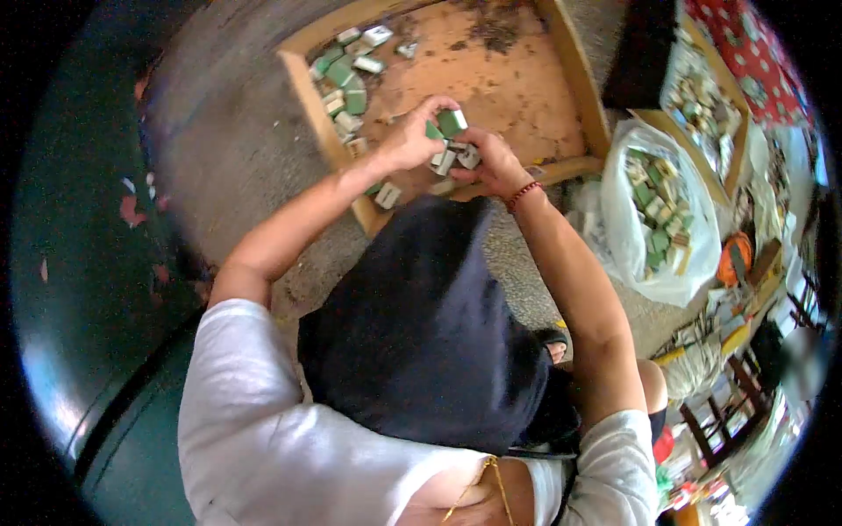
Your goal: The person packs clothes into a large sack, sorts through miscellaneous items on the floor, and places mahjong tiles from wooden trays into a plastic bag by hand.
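Observation:
My left hand [414, 138] is curled over the near part of a shallow wooden tray [592, 79], its fingers closed on a green-backed mahjong tile [452, 123]. Beside it, my right hand [496, 165] reaches in from the right, fingertips close to that tile. Its thumb and fingers are bent around a white mahjong tile [468, 157]; how firmly they grip it is partly hidden. Another pale tile [443, 162] shows between the two hands. Along the tray's left side lie several green and white tiles [345, 72], in a loose row. Dark debris [491, 31] is scattered at the far end.
A clear plastic bag [618, 197] full of similar tiles stands right of the tray. Behind it is another wooden box [732, 171] with small pieces. An orange round object [735, 259] and clutter lie at right. Dark cloth [421, 324] covers my lap.

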